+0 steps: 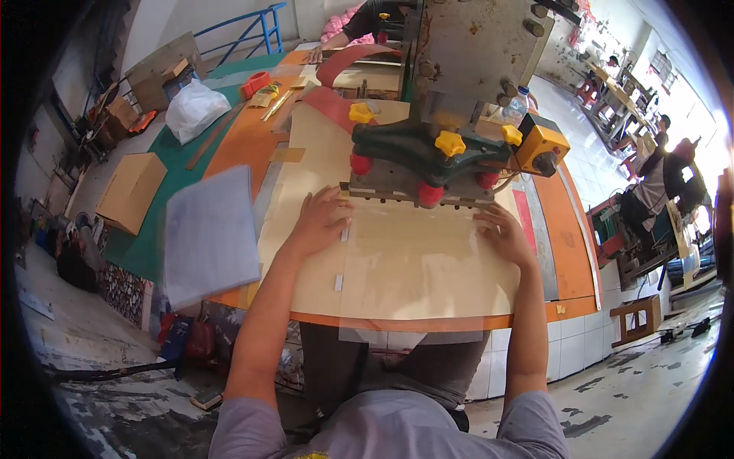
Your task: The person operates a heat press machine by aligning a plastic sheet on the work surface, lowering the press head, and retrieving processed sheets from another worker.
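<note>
A clear plastic sheet (417,264) lies flat on the cream board (312,283) in front of me, its near end hanging past the table's front edge. My left hand (317,222) rests at its far left corner, fingers apart, holding nothing. At the opposite far corner, my right hand (505,236) touches the sheet's right side with its fingers spread and slightly bent. The sheet's far edge meets the metal plate of a press (417,183), which has a dark green head, yellow star knobs and red feet. Whether the sheet runs under that plate is hidden.
Left of the board lies a stack of clear sheets (214,233). Beyond it are a cardboard box (131,191), a white plastic bag (196,111) and an orange tape roll (255,84). A yellow control box (541,145) juts out at the press's right. Another person's hand (315,53) shows behind.
</note>
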The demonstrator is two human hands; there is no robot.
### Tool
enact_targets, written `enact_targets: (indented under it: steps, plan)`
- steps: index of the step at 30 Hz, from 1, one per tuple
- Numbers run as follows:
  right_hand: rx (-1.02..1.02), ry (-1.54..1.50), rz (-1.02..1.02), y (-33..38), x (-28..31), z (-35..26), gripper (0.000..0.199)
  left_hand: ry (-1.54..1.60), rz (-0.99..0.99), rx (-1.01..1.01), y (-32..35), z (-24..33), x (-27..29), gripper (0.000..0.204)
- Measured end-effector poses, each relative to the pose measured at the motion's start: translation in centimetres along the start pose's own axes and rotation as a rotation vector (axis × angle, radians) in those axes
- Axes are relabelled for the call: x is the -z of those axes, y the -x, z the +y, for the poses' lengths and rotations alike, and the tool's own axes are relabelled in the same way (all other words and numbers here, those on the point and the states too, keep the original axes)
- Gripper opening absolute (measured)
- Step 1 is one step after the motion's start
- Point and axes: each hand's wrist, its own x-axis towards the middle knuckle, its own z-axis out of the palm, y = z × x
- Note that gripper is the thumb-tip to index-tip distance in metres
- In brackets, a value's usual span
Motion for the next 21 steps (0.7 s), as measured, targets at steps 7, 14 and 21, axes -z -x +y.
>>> enact_targets:
  steps: [7,14,21]
  plan:
    - [0.085,-0.009,-0.139,0.8,1.1,-2.0,0.046,-0.03,-0.052,-0.055,1.2,1.3,0.6,0.05]
    - [0.158,0.267,-0.164,2.3,-1.5,-6.6,0.061,-0.072,-0.128,-0.111,1.9,4.4,0.5,0.066]
    - [0.209,0.281,-0.092,3.4,-3.7,-8.7,0.066,-0.35,-0.093,-0.226,2.3,7.4,-0.7,0.077]
